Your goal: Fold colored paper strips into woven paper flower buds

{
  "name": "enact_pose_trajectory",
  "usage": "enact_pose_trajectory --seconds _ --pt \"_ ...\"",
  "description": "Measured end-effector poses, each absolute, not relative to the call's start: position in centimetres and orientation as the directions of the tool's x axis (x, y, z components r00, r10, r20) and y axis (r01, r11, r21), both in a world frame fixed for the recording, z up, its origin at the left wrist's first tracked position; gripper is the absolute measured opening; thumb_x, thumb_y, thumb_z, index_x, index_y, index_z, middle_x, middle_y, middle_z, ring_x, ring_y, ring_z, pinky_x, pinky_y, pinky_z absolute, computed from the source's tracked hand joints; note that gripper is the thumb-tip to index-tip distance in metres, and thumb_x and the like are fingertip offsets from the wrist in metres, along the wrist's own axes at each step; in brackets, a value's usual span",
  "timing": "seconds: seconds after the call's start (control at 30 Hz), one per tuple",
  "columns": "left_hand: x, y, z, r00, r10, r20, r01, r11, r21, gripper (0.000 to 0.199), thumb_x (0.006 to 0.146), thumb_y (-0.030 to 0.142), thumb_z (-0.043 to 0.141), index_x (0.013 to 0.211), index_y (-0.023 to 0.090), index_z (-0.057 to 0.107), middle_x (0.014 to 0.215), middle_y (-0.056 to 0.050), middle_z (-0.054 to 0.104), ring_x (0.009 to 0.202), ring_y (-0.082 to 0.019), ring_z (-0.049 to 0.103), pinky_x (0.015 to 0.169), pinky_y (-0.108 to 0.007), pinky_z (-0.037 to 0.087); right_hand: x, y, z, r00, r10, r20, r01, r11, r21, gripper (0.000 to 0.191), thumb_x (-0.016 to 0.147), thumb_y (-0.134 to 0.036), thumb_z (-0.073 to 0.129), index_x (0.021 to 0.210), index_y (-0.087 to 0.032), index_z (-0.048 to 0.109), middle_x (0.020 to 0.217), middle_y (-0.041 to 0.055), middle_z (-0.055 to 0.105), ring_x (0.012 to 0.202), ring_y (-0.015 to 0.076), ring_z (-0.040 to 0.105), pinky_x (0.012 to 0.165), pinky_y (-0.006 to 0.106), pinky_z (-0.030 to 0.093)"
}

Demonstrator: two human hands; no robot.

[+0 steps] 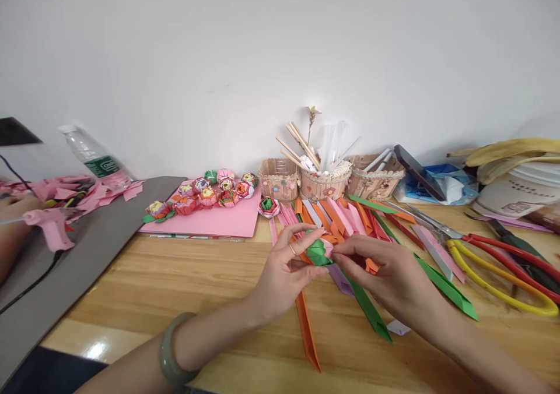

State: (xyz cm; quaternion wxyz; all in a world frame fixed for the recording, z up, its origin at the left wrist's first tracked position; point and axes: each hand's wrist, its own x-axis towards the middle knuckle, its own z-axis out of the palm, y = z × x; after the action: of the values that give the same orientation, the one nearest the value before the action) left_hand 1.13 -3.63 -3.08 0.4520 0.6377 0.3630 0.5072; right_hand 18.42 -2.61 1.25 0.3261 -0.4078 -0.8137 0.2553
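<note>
The left hand (280, 277) held a small paper flower (318, 253) (green outside, with some pink) between its fingers and thumb. The right hand (389, 266) pinched the flower's pink edge with finger and thumb. So the flower was up between both hands, over the table (196, 271). Folded paper strips (367, 309) lay under and behind the hands. Past those stood three baskets (324, 189). More paper flowers (207, 196) sat on pink paper (219, 225), left of the hands. Scissors (470, 251) lay to the right.
</note>
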Motion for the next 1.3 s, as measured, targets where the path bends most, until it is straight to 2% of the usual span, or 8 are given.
enact_pose_trajectory --seconds 0.1,0.23,0.4,0.63,0.83,0.93,1.17,1.3 --pt "1.1 -3.7 -3.2 0.243 0.906 0.347 0.022 -0.363 0.932 0.049 0.073 0.023 0.062 0.118 0.038 0.051 0.12 -0.004 0.041 0.106 -0.018 0.049 0.08 -0.028 0.051 18.5 -2.5 1.6 -0.448 0.87 0.206 0.501 0.435 -0.748 0.017 0.081 -0.023 0.05 0.071 -0.019 0.064 0.066 0.0014 0.064 0.061 0.0138 0.056 0.055 0.024 0.043" --pt "1.0 -3.8 -3.3 0.268 0.894 0.36 0.039 -0.383 0.923 0.048 0.074 0.023 0.062 0.118 0.037 0.051 0.121 -0.005 0.04 0.107 -0.018 0.048 0.079 -0.027 0.051 18.8 -2.2 1.9 -0.445 0.892 0.077 0.426 0.286 -0.858 0.019 0.076 -0.03 0.055 0.066 -0.017 0.065 0.06 0.0014 0.06 0.054 0.0127 0.053 0.049 0.023 0.04" --pt "1.1 -3.9 -3.3 0.274 0.892 0.359 0.072 -0.391 0.918 0.047 0.073 0.024 0.062 0.118 0.034 0.052 0.12 -0.006 0.041 0.107 -0.019 0.049 0.077 -0.027 0.052 18.8 -2.2 1.8 -0.43 0.902 0.03 0.394 0.218 -0.893 0.017 0.073 -0.03 0.058 0.064 -0.016 0.065 0.059 0.0009 0.059 0.053 0.0115 0.05 0.048 0.023 0.039" --pt "1.2 -3.9 -3.3 0.276 0.89 0.362 0.072 -0.395 0.916 0.046 0.073 0.023 0.062 0.117 0.035 0.053 0.12 -0.005 0.042 0.103 -0.017 0.051 0.078 -0.026 0.052 19.0 -2.1 1.7 -0.456 0.89 -0.003 0.4 0.202 -0.894 0.019 0.074 -0.031 0.059 0.064 -0.016 0.065 0.061 0.0023 0.06 0.056 0.0129 0.052 0.051 0.024 0.039" --pt "1.0 -3.8 -3.2 0.281 0.897 0.342 0.069 -0.375 0.925 0.047 0.073 0.024 0.063 0.118 0.036 0.052 0.12 -0.006 0.042 0.104 -0.019 0.05 0.075 -0.026 0.052 19.6 -1.9 2.1 -0.585 0.806 0.083 0.403 0.379 -0.833 0.026 0.085 -0.032 0.049 0.07 -0.017 0.065 0.063 0.0011 0.058 0.059 0.012 0.05 0.054 0.023 0.038" --pt "1.1 -3.8 -3.1 0.295 0.895 0.334 0.056 -0.366 0.929 0.048 0.073 0.022 0.063 0.117 0.036 0.053 0.119 -0.006 0.042 0.101 -0.018 0.052 0.073 -0.024 0.052 19.6 -1.8 2.5 -0.626 0.779 0.042 0.403 0.369 -0.837 0.025 0.085 -0.029 0.048 0.07 -0.016 0.065 0.065 0.0021 0.06 0.061 0.0125 0.052 0.055 0.023 0.04" --pt "1.2 -4.0 -3.0 0.366 0.877 0.311 0.013 -0.339 0.941 0.048 0.073 0.019 0.062 0.117 0.035 0.053 0.121 -0.005 0.039 0.095 -0.014 0.054 0.071 -0.023 0.053 19.7 -2.0 2.5 -0.552 0.834 0.025 0.413 0.3 -0.86 0.017 0.076 -0.025 0.057 0.067 -0.016 0.07 0.059 0.0015 0.057 0.054 0.0107 0.051 0.048 0.022 0.038" --pt "1.2 -3.9 -3.1 0.356 0.88 0.313 0.022 -0.343 0.939 0.048 0.073 0.017 0.062 0.116 0.036 0.054 0.12 -0.005 0.04 0.093 -0.013 0.055 0.07 -0.022 0.053 19.5 -2.1 2.2 -0.52 0.852 0.054 0.403 0.301 -0.864 0.015 0.074 -0.022 0.059 0.065 -0.018 0.071 0.061 0.0011 0.058 0.055 0.0104 0.051 0.049 0.022 0.039"
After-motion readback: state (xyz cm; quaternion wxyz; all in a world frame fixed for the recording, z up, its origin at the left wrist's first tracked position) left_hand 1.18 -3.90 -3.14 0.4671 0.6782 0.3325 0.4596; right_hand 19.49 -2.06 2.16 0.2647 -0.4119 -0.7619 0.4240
